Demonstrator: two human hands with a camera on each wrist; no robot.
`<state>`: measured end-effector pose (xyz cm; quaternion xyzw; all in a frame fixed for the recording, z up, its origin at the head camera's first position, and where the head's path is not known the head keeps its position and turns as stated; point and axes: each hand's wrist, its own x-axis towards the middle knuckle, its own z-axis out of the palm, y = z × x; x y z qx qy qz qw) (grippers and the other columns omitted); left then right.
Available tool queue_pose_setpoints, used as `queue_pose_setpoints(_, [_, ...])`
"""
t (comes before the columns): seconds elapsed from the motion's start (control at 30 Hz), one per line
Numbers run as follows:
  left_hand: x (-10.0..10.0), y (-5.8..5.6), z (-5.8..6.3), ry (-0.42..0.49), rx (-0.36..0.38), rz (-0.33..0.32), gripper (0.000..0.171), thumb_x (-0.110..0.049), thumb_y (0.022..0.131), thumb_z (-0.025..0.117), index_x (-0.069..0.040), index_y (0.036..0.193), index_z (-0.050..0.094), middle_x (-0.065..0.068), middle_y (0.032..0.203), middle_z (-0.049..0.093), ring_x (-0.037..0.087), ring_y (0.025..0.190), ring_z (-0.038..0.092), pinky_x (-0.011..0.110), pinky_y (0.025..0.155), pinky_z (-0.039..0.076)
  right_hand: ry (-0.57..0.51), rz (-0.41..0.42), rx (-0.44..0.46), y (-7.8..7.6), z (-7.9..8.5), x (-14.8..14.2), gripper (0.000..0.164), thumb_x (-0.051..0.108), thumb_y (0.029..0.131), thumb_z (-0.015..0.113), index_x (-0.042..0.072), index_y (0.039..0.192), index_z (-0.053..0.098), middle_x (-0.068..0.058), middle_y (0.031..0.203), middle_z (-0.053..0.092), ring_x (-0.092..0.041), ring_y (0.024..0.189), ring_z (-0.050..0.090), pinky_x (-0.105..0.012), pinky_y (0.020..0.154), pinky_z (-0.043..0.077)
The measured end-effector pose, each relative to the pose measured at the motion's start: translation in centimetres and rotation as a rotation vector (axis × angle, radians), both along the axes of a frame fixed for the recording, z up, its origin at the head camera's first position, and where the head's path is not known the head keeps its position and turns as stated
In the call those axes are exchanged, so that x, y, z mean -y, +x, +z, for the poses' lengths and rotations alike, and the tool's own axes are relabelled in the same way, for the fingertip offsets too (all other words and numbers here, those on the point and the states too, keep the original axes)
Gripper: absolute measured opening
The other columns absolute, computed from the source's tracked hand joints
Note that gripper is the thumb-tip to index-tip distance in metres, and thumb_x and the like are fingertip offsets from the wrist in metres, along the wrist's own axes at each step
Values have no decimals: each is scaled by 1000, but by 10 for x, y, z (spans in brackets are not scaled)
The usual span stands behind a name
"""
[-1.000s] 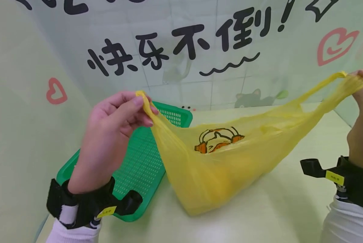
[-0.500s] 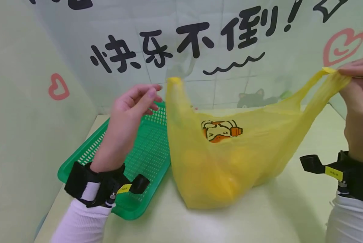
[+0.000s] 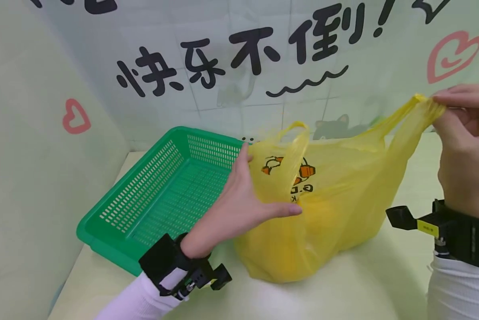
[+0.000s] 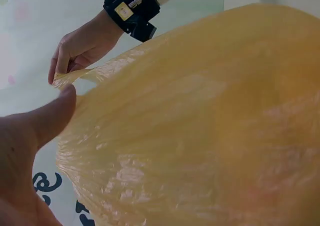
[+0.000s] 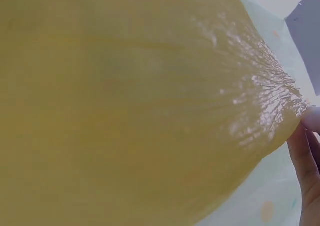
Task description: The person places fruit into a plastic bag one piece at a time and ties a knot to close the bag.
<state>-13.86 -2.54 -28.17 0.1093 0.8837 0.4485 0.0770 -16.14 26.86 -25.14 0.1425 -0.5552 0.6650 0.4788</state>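
A yellow plastic bag [image 3: 343,191] with a printed cartoon sits bulging on the table, rounded orange-yellow shapes showing dimly through it. My right hand [image 3: 465,120] pinches the bag's right handle between thumb and fingers and holds it raised. The left handle [image 3: 299,142] stands loose and folds over the print. Against the bag's left side is my left hand [image 3: 243,195], thumb stretched across the front and fingers extended; whether it touches the plastic is hard to tell. In the left wrist view the left thumb [image 4: 55,113] is straight beside the bag [image 4: 190,126]. Stretched plastic fills most of the right wrist view.
A green perforated basket [image 3: 139,178] stands on the table to the left, close behind my left hand. The pale table [image 3: 383,284] runs back to a wall sheet [image 3: 207,111] with black characters and hearts. Each wrist wears a black camera strap.
My left hand has let go of the left handle, then moved right and down to the bag's side, spreading its thumb. The handle has dropped inward. My right hand has shifted left, still holding its handle.
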Motion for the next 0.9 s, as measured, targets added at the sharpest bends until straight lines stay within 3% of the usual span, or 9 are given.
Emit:
queue_pose_setpoints(0.1, [-8, -2, -3, -11, 44, 5, 138, -52, 63, 89, -29, 157, -10, 2, 150, 32, 19, 136, 37, 45, 107, 42, 63, -91, 26, 1, -1, -1, 18, -8, 82, 69, -22, 94, 66, -13, 98, 69, -19, 80, 64, -18, 76, 54])
queue_pose_setpoints(0.17, [-10, -4, -5, -46, 26, 1, 136, -49, 64, 90, -22, 159, -4, 7, 144, 37, 22, 129, 39, 43, 102, 43, 94, -142, 46, 2, -1, -3, 17, -8, 84, 67, -20, 95, 67, -11, 99, 69, -18, 82, 64, -18, 80, 54])
queue_pose_setpoints(0.3, [-11, -12, -6, -119, -38, 38, 138, -51, 62, 90, -14, 159, -3, 13, 155, 18, 31, 139, 23, 48, 112, 35, 47, -55, 4, 2, -3, -8, 13, -10, 84, 65, -19, 93, 67, -11, 97, 69, -19, 84, 63, -19, 83, 53])
queue_pose_setpoints(0.4, [-11, -20, -7, -74, -22, 53, 146, -51, 62, 91, -19, 157, -16, 11, 164, -10, 33, 151, 2, 54, 121, 22, -20, 63, -59, 1, -5, -12, 12, -13, 84, 63, -22, 92, 65, -14, 95, 67, -21, 85, 63, -20, 85, 53])
queue_pose_setpoints(0.43, [-12, -21, -8, -44, 1, 52, 148, -50, 62, 91, -22, 156, -20, 9, 164, -15, 32, 153, -1, 54, 122, 19, -6, 56, -60, 1, -5, -13, 12, -13, 85, 62, -21, 92, 65, -13, 95, 67, -20, 85, 63, -19, 85, 53])
queue_pose_setpoints(0.5, [-14, -22, -10, 4, 36, 37, 149, -47, 62, 91, -26, 154, -24, 6, 166, -14, 28, 155, 0, 52, 122, 20, -26, 80, -73, 1, -7, -14, 13, -13, 84, 64, -22, 93, 63, -15, 95, 67, -22, 86, 63, -21, 88, 54])
queue_pose_setpoints(0.6, [-15, -18, -12, 3, 41, -19, 143, -48, 63, 91, -26, 157, -15, 6, 167, 1, 26, 153, 14, 50, 120, 26, -34, 62, -65, 2, -8, -13, 15, -12, 82, 65, -23, 93, 63, -15, 95, 67, -23, 86, 63, -21, 87, 55])
queue_pose_setpoints(0.77, [-18, -7, -12, -137, -67, -140, 106, -55, 69, 84, -19, 153, 31, 7, 151, 32, 23, 135, 34, 46, 109, 34, -56, 91, -87, 3, -6, -7, 16, -14, 81, 67, -26, 91, 62, -17, 94, 67, -24, 84, 64, -22, 84, 56])
queue_pose_setpoints(0.9, [-19, -6, -14, -74, -90, -136, 55, -41, 86, 74, -11, 128, 55, 8, 135, 39, 25, 121, 38, 42, 96, 33, -116, 139, -112, 4, -4, 0, 16, -19, 76, 66, -27, 88, 60, -20, 91, 67, -27, 82, 64, -24, 77, 56])
